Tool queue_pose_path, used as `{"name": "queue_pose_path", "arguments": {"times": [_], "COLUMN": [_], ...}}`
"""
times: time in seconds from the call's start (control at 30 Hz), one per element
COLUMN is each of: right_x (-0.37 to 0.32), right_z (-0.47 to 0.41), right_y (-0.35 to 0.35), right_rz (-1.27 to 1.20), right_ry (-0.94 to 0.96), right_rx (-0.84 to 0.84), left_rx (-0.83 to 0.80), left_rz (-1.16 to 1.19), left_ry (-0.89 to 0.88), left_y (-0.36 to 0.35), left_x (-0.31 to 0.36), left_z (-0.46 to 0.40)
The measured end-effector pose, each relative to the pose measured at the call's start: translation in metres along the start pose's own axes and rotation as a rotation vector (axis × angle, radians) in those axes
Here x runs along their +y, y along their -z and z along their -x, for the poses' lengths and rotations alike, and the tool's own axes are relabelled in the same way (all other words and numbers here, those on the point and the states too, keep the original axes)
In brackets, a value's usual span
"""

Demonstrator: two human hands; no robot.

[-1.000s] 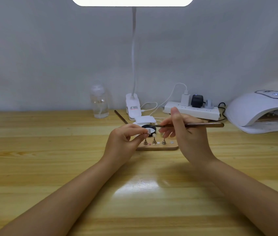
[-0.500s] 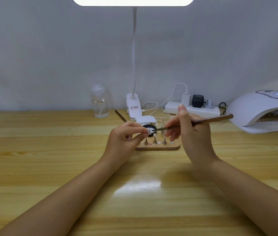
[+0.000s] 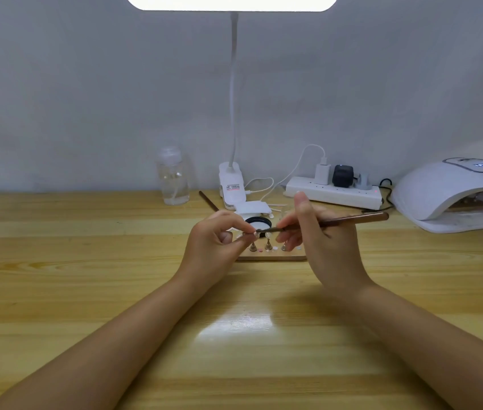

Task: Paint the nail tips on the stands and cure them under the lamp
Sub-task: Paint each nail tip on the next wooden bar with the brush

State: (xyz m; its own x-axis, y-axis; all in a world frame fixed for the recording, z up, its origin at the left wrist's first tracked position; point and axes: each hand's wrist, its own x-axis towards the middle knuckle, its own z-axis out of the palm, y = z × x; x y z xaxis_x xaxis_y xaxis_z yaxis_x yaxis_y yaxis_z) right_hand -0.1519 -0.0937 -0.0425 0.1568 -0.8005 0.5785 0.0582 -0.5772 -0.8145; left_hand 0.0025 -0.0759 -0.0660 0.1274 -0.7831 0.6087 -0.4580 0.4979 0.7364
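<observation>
Two hands meet just above a small wooden board at the middle of the surface. The left hand pinches a nail tip stand between thumb and forefinger, lifted off the board and tilted toward the other hand; the tip itself is too small to make out clearly. The right hand grips a thin brown brush like a pen, bristle end touching the held tip. Under the fingers, three more stands sit upright on the board. Just beyond the hands lies an open black-rimmed pot of white gel, with a clear bottle farther off to the left. Well out to the right sits the white curing lamp, its mouth facing the hands.

The tip looks feather-light, thin and springy, and probably sits loosely on its post, so heavy brush pressure could flick it off. Holding the stand by its metal stem, well below the tip, seems safest, since wet gel smears at any touch.
</observation>
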Motion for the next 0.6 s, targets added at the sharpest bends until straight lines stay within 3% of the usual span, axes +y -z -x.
{"name": "queue_pose_path", "arguments": {"times": [0.6], "right_x": [0.0002], "right_z": [0.0028], "right_y": [-0.0034], "right_rz": [-0.013], "right_ry": [-0.021], "right_rx": [-0.011], "left_rx": [0.020], "left_rz": [0.015], "left_ry": [0.028], "left_y": [0.0000], "left_x": [0.0002], "left_z": [-0.0004]}}
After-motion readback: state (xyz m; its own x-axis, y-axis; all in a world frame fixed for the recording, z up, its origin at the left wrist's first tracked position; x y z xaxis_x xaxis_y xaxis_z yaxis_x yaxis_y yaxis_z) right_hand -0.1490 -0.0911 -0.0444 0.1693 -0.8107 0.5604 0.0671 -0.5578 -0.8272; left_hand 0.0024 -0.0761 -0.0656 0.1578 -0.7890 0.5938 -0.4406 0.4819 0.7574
